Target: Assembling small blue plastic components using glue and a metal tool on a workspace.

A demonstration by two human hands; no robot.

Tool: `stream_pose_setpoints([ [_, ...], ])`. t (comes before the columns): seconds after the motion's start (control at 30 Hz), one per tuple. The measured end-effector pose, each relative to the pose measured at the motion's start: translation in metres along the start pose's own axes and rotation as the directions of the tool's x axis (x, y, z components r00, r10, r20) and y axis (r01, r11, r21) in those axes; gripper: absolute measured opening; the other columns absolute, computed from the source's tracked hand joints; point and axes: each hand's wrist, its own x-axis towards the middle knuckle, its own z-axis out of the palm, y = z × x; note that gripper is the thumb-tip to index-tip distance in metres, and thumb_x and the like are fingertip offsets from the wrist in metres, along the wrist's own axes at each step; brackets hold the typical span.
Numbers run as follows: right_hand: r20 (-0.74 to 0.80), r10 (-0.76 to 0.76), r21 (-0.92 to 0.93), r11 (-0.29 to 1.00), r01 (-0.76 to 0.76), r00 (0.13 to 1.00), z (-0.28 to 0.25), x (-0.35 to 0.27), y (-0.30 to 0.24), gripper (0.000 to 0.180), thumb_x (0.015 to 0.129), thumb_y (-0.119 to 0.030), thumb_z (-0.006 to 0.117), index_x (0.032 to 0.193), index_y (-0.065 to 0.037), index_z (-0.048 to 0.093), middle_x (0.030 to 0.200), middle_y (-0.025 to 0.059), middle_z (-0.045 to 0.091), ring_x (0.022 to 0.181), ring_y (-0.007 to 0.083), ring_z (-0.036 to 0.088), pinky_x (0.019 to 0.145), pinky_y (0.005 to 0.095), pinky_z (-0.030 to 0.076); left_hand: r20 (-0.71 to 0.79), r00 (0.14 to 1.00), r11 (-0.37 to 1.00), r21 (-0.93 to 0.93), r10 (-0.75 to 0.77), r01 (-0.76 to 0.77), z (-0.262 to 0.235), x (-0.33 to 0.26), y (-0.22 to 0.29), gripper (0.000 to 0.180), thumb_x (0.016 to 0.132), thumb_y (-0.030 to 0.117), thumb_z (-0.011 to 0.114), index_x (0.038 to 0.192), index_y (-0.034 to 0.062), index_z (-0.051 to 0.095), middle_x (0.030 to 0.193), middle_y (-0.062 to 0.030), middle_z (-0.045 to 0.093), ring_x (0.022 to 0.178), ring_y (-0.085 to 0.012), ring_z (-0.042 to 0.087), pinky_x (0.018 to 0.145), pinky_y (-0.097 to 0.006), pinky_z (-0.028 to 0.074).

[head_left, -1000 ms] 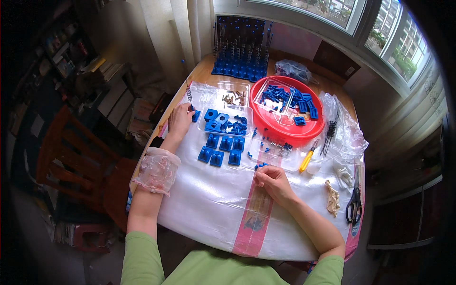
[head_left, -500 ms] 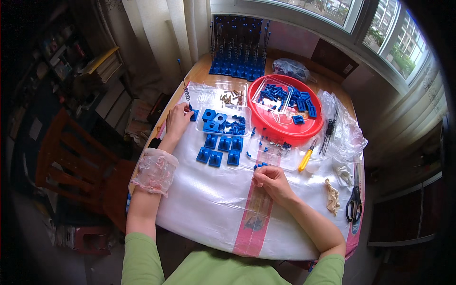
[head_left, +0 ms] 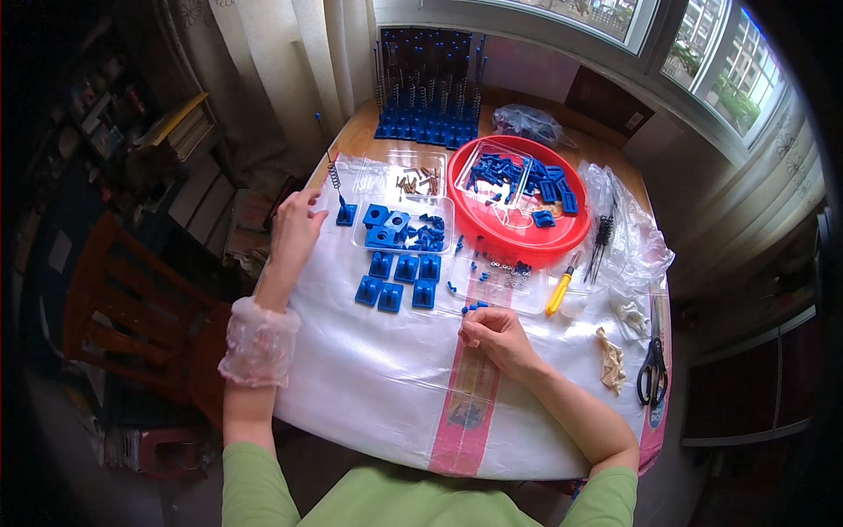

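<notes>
My left hand (head_left: 294, 230) rests on the white plastic table cover (head_left: 378, 378) with its fingers apart and holds nothing. Just to its right stands a small blue base with an upright spring rod (head_left: 345, 211), apart from the fingertips. A clear plastic cuff (head_left: 259, 342) covers that forearm. My right hand (head_left: 493, 338) lies at the middle of the table with fingers curled in; nothing shows in them. Small blue bits (head_left: 474, 307) lie just beyond its knuckles. Several blue square blocks (head_left: 399, 281) sit between the hands.
A red basin (head_left: 527, 250) of blue parts stands at the back right, with clear trays (head_left: 378, 235) of parts beside it and a rack of blue spring rods (head_left: 430, 88) behind. A yellow-handled screwdriver (head_left: 559, 292), scissors (head_left: 652, 369) and plastic bags (head_left: 632, 237) lie right. A wooden chair (head_left: 114, 299) stands left.
My left hand has drawn back to the left from the blue spring base, which now stands free. My right hand has stayed in place.
</notes>
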Motion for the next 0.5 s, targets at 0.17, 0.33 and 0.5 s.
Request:
stream_pose_setpoints([
  [0.17,0.006,-0.002,-0.004,1.0,0.002,1.0,-0.001,0.0,0.001,0.021,0.098,-0.017,0.069,0.081,-0.003,0.068,0.078,-0.0001,0.063,0.083,0.0086,0.06,0.079,0.0258,0.048,0.085,0.992,0.995,-0.035,0.094,-0.091,-0.046,-0.039,0.061,0.024,0.086,0.006,0.076,0.109,-0.0001,0.071,0.1,-0.0147,0.073,0.079,-0.0248,0.071,0.072,-0.035,0.056],
  [0.33,0.01,0.009,-0.002,1.0,-0.009,1.0,-0.001,0.001,0.0,0.021,0.098,-0.018,0.069,0.084,-0.002,0.069,0.079,0.0001,0.064,0.083,0.0086,0.061,0.078,0.0257,0.048,0.246,0.932,0.95,-0.229,0.266,-0.211,-0.021,-0.085,0.102,0.016,0.087,0.008,0.077,0.1,0.0011,0.073,0.091,-0.0115,0.071,0.076,-0.0231,0.069,0.067,-0.033,0.054],
  [0.5,0.016,-0.017,-0.018,1.0,0.017,1.0,-0.002,0.0,0.001,0.021,0.098,-0.02,0.07,0.086,-0.003,0.07,0.08,-0.0002,0.064,0.081,0.0073,0.06,0.076,0.0244,0.047,0.254,0.911,0.926,-0.286,0.323,-0.249,0.012,-0.092,0.127,0.02,0.084,0.011,0.08,0.1,0.0022,0.072,0.085,-0.0098,0.068,0.069,-0.0223,0.066,0.064,-0.035,0.053],
])
